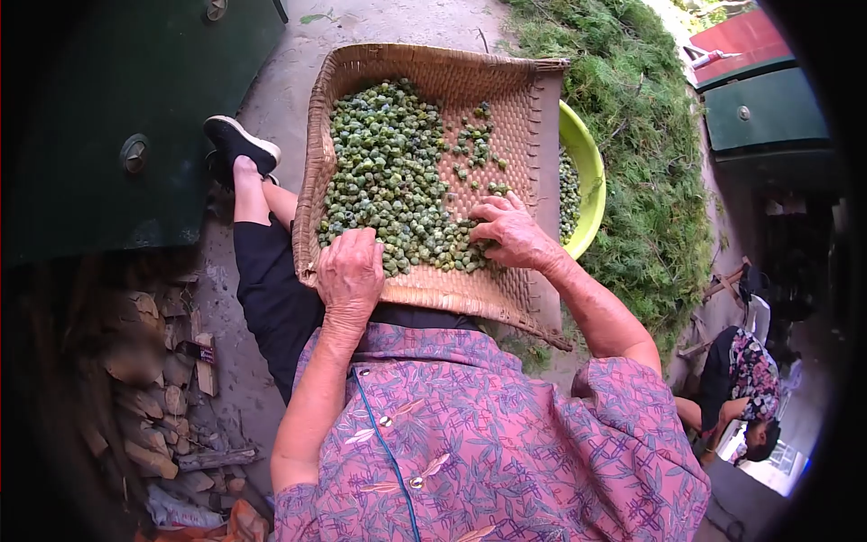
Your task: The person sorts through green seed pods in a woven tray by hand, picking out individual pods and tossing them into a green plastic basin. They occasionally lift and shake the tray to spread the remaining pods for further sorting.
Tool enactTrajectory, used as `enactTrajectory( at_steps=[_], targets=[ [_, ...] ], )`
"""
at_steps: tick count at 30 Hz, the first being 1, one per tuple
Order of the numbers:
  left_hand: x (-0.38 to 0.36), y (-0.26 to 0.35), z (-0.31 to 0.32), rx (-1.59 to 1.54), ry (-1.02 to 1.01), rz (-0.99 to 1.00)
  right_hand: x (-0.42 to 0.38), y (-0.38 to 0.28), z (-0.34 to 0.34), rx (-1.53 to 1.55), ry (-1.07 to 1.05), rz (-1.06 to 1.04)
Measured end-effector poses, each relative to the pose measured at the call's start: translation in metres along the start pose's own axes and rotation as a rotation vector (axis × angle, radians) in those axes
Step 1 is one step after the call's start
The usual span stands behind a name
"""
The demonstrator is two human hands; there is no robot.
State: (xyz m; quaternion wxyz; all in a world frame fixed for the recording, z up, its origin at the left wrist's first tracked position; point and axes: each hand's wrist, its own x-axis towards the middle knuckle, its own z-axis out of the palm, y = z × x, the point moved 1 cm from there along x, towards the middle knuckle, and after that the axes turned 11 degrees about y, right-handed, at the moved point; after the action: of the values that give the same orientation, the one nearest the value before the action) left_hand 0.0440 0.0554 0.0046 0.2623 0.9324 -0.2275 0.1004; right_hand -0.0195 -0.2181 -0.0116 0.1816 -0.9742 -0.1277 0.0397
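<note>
A woven winnowing basket (pixel 502 108) lies across my lap, its left part heaped with small green seed cones (pixel 388 163). At the near rim, my left hand (pixel 350 271) is closed over the edge beside the heap. My right hand (pixel 513 233) is inside the basket with its fingers curled down onto cones at the right side of the heap; the fingertips are partly hidden. A few loose cones are scattered on the weave beyond it. Just past the basket's right edge stands a yellow-green basin (pixel 591 181) with more cones in it, partly covered by the basket.
Cut green branches (pixel 641 172) cover the ground on the right. Split firewood (pixel 149 379) is stacked at lower left below a dark green door (pixel 135 90). Another person (pixel 745 388) in a flowered top bends over at far right. A dark shoe (pixel 242 144) sits left of the basket.
</note>
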Motion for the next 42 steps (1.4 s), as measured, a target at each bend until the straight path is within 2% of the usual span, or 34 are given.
enactTrajectory(
  at_steps=[2, 4, 8, 9, 12, 14, 16, 18, 20, 22, 24, 28, 30, 32, 34, 36, 40, 41, 42],
  targets=[
    [-0.001, -0.001, 0.002, 0.012, -0.003, -0.007, -0.003, 0.009, -0.009, -0.016, -0.052, 0.023],
    [0.0, -0.001, 0.001, 0.014, -0.014, -0.017, 0.0, 0.024, -0.014, -0.12, -0.01, 0.072],
    [0.0, 0.0, 0.0, 0.018, -0.014, -0.022, 0.018, 0.051, -0.015, 0.005, 0.255, 0.253],
    [0.0, 0.0, 0.0, 0.023, -0.006, -0.017, 0.022, 0.052, -0.012, 0.002, 0.35, 0.237],
    [0.0, 0.0, 0.0, 0.031, -0.008, -0.011, 0.037, 0.053, 0.008, 0.117, 0.43, 0.335],
    [-0.001, -0.001, 0.0, 0.02, 0.004, -0.002, 0.043, 0.034, 0.029, 0.215, 0.61, 0.19],
    [-0.001, -0.001, 0.002, 0.022, -0.006, -0.001, 0.048, 0.012, 0.037, 0.216, 0.609, 0.204],
    [-0.002, -0.004, 0.005, -0.014, 0.111, 0.055, 0.05, 0.006, 0.047, 0.24, 0.591, 0.274],
    [-0.003, -0.005, 0.005, -0.023, 0.112, 0.047, 0.051, 0.004, 0.053, 0.121, 0.603, 0.413],
    [-0.002, -0.005, 0.005, -0.02, 0.096, 0.04, 0.052, 0.006, 0.059, 0.097, 0.616, 0.388],
    [-0.004, -0.006, 0.005, -0.02, 0.112, 0.045, 0.056, 0.009, 0.066, 0.036, 0.591, 0.146],
    [-0.002, -0.005, 0.004, -0.059, 0.098, 0.013, 0.06, 0.011, 0.068, -0.037, 0.536, 0.122],
    [0.003, -0.001, 0.001, -0.214, 0.006, -0.202, 0.062, 0.009, 0.068, -0.079, 0.555, 0.099],
    [0.01, 0.008, 0.0, -0.334, 0.029, -0.266, 0.063, 0.009, 0.069, -0.137, 0.511, 0.14],
    [0.014, 0.021, 0.004, -0.625, 0.1, -0.362, 0.061, 0.007, 0.071, -0.128, 0.515, 0.155],
    [0.012, 0.025, 0.013, -0.613, 0.116, -0.324, 0.062, 0.003, 0.069, -0.173, 0.494, 0.244],
    [0.001, 0.013, 0.029, -0.545, 0.083, -0.331, 0.062, 0.005, 0.07, -0.146, 0.486, 0.271],
    [0.002, 0.012, 0.028, -0.627, 0.094, -0.416, 0.06, 0.006, 0.068, -0.098, 0.577, 0.222],
    [0.002, 0.011, 0.028, -0.71, 0.106, -0.5, 0.059, 0.007, 0.068, -0.099, 0.576, 0.216]
  ],
)
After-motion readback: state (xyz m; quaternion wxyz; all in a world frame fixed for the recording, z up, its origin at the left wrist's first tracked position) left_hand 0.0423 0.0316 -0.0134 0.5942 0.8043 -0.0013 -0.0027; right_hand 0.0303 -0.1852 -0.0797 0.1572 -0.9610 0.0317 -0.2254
